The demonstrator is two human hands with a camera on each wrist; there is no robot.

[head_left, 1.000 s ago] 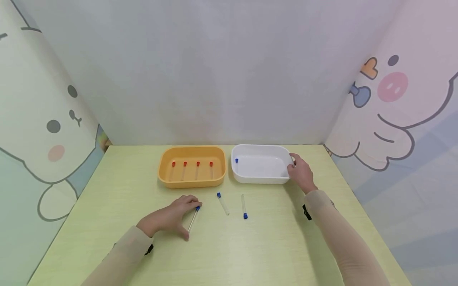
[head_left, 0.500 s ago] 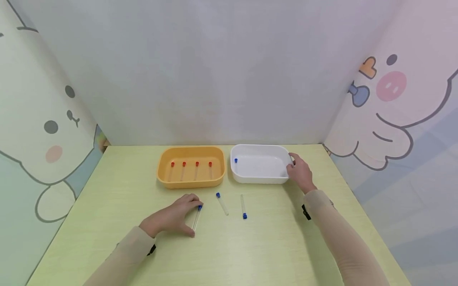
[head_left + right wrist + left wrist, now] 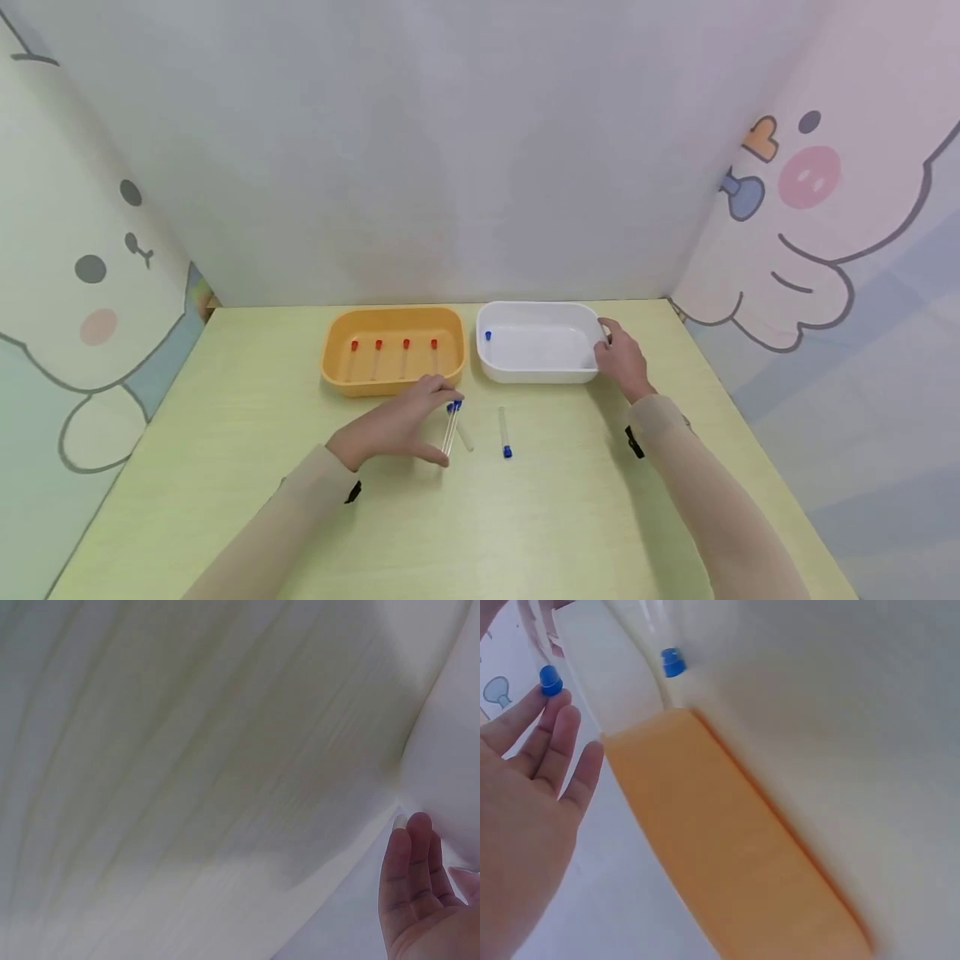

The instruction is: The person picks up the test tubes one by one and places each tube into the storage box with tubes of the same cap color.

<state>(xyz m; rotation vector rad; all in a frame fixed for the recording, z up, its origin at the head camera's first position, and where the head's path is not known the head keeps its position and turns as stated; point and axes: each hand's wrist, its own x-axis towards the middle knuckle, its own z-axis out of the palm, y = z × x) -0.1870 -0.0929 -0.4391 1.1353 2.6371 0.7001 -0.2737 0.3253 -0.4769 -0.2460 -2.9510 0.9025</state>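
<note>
My left hand (image 3: 397, 425) pinches a blue-capped test tube (image 3: 452, 432) lengthwise, fingertips at the cap and thumb at the clear end. Its blue cap (image 3: 550, 680) shows at the fingertips in the left wrist view. Below it in the head view lies a second blue-capped tube (image 3: 466, 437), partly overlapped. A third such tube (image 3: 504, 427) lies to the right with its cap toward me. My right hand (image 3: 626, 363) grips the right end of the white tray (image 3: 536, 377), which has one blue-capped tube (image 3: 488, 337) at its left side.
An orange tray (image 3: 390, 388) left of the white one holds several red-capped tubes (image 3: 406, 345) in a row. Both trays stand near the back edge of the pale table (image 3: 525, 525), before a grey-white curtain (image 3: 450, 150).
My left hand has lifted the tube and carried it right and away from me, over the second tube. The right hand stays at the white tray. The view has shifted slightly.
</note>
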